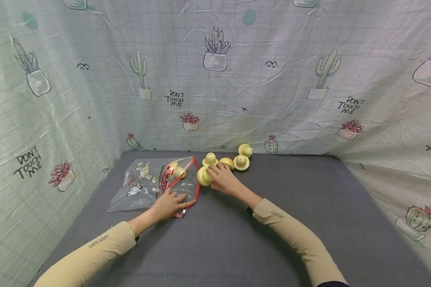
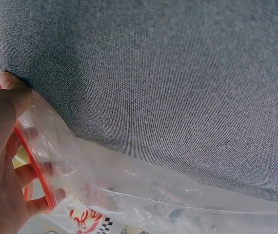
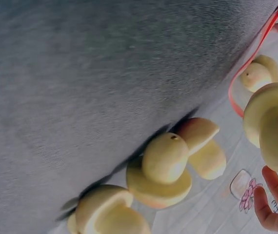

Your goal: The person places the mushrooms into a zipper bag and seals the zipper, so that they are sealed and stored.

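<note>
My right hand (image 1: 222, 179) grips a pale yellow fruit-shaped piece (image 1: 204, 176), a rounded knob on a wider dome, right beside the mouth of a clear plastic zip bag (image 1: 129, 199). In the right wrist view the thumb lies on this yellow piece (image 3: 270, 126). The bag lies flat, its red-edged mouth facing right. At that mouth is my left hand (image 1: 169, 204), fingers spread. Seen from the left wrist, the fingertips show through the plastic and the thumb (image 2: 14, 83) touches the end of the red zip. One similar yellow piece (image 1: 180, 172) is inside the bag.
Behind my right hand sit several more yellow pieces (image 1: 242, 162), one of them reddish on top (image 1: 227, 162). They stand near the back edge of the grey table (image 1: 273, 239). A curtain (image 1: 251, 103) printed with cacti encloses the back and sides.
</note>
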The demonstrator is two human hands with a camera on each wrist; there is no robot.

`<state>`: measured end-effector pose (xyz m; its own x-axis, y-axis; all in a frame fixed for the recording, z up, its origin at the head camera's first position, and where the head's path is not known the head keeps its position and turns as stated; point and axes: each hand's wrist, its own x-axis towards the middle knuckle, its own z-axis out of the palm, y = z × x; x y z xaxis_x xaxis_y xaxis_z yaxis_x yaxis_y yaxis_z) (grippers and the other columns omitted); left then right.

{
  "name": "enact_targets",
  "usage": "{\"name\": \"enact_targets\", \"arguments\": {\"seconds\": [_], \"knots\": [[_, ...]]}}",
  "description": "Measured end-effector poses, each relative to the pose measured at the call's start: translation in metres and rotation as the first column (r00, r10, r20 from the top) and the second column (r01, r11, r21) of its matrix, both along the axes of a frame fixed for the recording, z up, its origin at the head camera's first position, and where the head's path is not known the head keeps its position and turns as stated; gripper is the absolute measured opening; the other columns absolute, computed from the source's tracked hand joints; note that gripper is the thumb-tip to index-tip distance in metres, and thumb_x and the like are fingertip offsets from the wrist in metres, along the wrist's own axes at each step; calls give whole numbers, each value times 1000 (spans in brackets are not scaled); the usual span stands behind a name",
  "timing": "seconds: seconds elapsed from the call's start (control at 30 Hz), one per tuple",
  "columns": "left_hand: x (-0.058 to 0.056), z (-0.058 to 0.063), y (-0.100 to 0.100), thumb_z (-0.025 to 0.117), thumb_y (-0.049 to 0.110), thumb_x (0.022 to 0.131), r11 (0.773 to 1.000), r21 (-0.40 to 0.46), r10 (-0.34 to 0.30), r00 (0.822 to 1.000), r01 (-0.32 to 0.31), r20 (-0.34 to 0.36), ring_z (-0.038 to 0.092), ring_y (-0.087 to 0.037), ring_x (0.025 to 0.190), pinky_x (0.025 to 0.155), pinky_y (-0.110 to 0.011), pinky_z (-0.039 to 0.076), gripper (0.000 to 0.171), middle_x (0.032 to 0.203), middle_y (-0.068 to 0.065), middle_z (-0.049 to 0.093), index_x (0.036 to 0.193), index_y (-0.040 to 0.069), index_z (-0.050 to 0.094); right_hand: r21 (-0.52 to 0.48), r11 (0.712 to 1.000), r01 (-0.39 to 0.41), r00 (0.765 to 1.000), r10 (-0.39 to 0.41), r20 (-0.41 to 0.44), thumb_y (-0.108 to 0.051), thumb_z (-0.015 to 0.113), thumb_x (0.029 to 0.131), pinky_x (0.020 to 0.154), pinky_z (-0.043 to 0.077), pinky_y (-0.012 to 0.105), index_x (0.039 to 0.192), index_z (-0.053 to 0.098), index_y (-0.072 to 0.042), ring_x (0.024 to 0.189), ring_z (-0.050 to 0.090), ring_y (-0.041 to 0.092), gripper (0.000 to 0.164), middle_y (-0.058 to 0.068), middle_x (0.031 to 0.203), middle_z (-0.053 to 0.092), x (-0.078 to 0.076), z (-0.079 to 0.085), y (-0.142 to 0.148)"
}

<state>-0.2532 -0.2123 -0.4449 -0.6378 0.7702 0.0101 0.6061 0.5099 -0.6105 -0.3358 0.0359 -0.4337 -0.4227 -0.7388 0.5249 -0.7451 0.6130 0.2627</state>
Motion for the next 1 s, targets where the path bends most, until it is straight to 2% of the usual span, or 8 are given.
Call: {"name": "enact_targets", "arguments": {"seconds": [0.13,0.3,0.53,0.77,1.0], "knots": [[-1,0,1,51,56,75,1000,-12,17,1000,-17,13,57,-21,92,80,-42,42,63,122,4,54,133,36,38,-2,1000,0,1000,0,-22,-24,64,74,71,42,37,104,52,-13,87,48,21,35,2,99,53,-1,1,-7],[-1,0,1,51,56,76,1000,-17,21,1000,-21,15,57,-21,93,81,-42,42,63,123,4,54,133,36,38,-2,1000,15,1000,-15,-27,-25,64,75,67,40,33,106,53,-15,86,47,20,35,0,101,54,-2,-1,-16],[0,-1,1,53,55,73,1000,3,-7,1000,7,-14,58,-21,89,78,-42,42,64,119,4,55,132,36,40,3,998,61,998,-61,3,-27,62,79,65,38,31,107,53,-15,86,46,19,32,0,104,54,-2,-4,-26],[-1,-2,2,51,56,74,1000,-9,2,1000,-2,-16,57,-21,90,79,-42,42,64,120,4,55,133,36,39,-31,996,81,996,-80,46,-22,61,79,64,39,31,105,53,-13,84,46,19,29,1,102,55,-5,-10,-34],[-1,-3,2,50,57,74,1000,-10,11,1000,-11,-15,57,-21,92,81,-44,41,65,122,4,55,134,36,37,-51,992,114,991,-109,78,-22,60,81,65,42,32,113,55,-10,88,48,20,35,3,106,56,-7,-17,-42]]}}
